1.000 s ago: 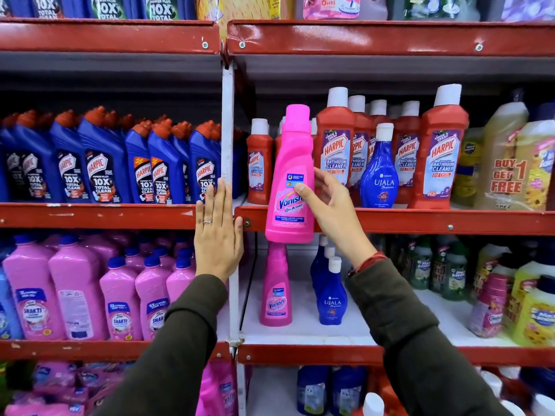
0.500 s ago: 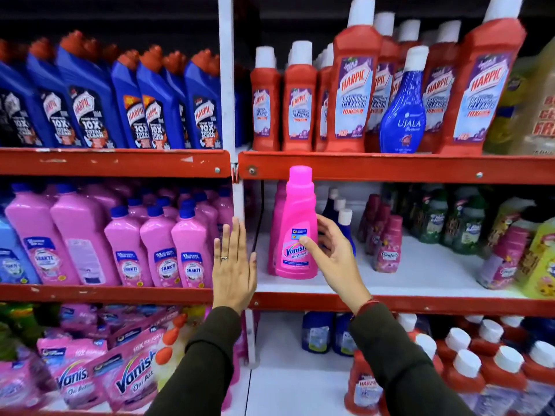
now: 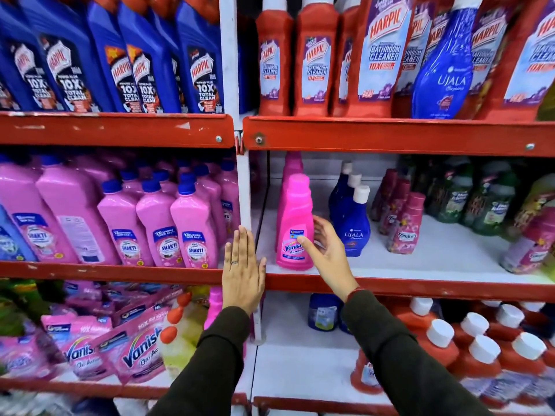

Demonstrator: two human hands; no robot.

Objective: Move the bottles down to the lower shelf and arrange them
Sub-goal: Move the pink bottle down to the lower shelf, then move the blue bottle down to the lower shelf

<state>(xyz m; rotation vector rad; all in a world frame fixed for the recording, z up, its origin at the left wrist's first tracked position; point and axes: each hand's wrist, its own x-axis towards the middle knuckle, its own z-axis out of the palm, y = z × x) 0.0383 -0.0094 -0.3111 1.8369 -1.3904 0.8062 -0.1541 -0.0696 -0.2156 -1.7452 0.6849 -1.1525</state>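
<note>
A pink Vanish bottle (image 3: 295,211) stands upright at the front left of the white lower shelf (image 3: 420,262). A second pink bottle (image 3: 292,163) is right behind it. My right hand (image 3: 327,253) holds the front bottle loosely, thumb on its label and fingertips on its right side. My left hand (image 3: 241,274) lies flat and open against the white upright post (image 3: 243,181) and the red shelf edge, holding nothing. Blue Ujala bottles (image 3: 350,217) stand in a row just right of my right hand. One more blue Ujala bottle (image 3: 441,64) is on the shelf above.
Red Harpic bottles (image 3: 315,55) fill the upper shelf around the Ujala bottle. Dark pink Comfort bottles (image 3: 405,226) and green bottles (image 3: 456,199) stand further right on the lower shelf. Pink Shakti bottles (image 3: 156,223) and blue Harpic bottles (image 3: 144,55) fill the left bay.
My right hand has brought the pink Vanish bottle down from the upper shelf's height and it now stands on the lower shelf. The view has tilted down. My left hand stays on the post.
</note>
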